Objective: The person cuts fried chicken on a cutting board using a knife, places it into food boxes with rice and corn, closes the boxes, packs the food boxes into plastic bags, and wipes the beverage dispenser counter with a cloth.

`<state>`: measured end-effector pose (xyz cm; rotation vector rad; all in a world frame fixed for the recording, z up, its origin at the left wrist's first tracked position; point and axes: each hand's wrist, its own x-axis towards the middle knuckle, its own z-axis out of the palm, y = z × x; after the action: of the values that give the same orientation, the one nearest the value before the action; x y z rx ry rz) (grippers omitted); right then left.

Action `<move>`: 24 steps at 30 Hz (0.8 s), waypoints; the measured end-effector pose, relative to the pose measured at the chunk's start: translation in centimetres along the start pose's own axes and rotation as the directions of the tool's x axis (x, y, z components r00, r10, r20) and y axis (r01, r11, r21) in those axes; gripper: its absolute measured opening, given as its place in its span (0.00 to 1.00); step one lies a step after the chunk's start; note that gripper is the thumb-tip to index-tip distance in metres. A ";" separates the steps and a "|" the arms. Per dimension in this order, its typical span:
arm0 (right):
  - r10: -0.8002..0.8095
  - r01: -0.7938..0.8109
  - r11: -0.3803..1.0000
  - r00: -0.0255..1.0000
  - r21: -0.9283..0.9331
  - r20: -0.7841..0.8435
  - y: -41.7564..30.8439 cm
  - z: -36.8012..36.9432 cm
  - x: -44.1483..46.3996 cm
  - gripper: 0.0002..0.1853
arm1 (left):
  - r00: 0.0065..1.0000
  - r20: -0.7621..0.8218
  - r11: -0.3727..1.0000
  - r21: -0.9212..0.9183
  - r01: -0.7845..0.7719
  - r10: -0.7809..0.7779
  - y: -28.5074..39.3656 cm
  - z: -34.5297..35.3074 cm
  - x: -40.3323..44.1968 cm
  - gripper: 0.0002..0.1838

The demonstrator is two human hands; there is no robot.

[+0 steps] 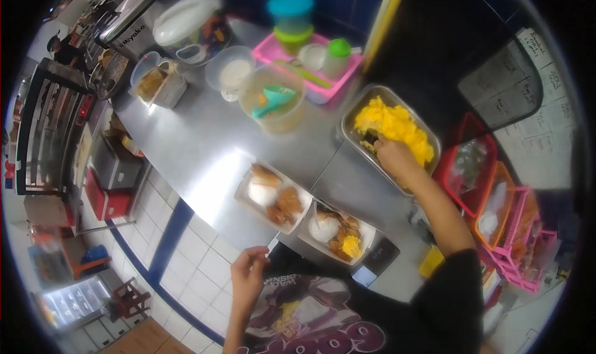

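My right hand [395, 160] reaches into a metal tray [345, 128] of yellow, egg-like food [397, 124]. Its fingers are pressed together beside a dark item at the tray's left side; what they hold is hidden. Bent loosely, the fingers of my left hand [250, 268] are apart in front of my shirt, left of the food boxes, with no item clearly visible in them. One open box [243, 192] contains white rice and brown fried pieces. Beside it, a second box [369, 235] contains rice, dark and brown food and a yellow portion.
A tub [273, 119] with a teal scoop stands behind the boxes, near a pink tray [354, 68] with containers. Red [490, 155] and orange baskets [504, 202] stand at right. A dark device [380, 255] lies beside the second box. A person [65, 51] is far left.
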<state>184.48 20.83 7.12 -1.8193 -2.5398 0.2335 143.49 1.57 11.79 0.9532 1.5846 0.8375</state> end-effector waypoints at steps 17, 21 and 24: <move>0.394 -0.450 -0.139 0.792 0.882 0.466 -0.2 -0.7 -8.2 0.08 | 1.000 0.028 0.999 -0.040 0.012 -0.011 0.9 -1.6 -0.2 0.09; 0.517 -0.353 -0.075 0.786 0.932 0.339 -5.0 -6.9 -10.3 0.09 | 1.000 -0.013 0.996 -0.091 -0.009 0.008 -0.3 -3.0 -0.3 0.09; 0.485 -0.274 -0.205 0.805 0.939 0.341 -9.9 -9.7 -12.9 0.09 | 0.999 -0.017 0.989 -0.144 -0.040 0.038 -1.1 -4.5 -0.3 0.09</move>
<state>180.30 6.71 18.95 -1.5090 -0.6854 1.4421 138.94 0.60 11.88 0.8783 1.4996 0.9748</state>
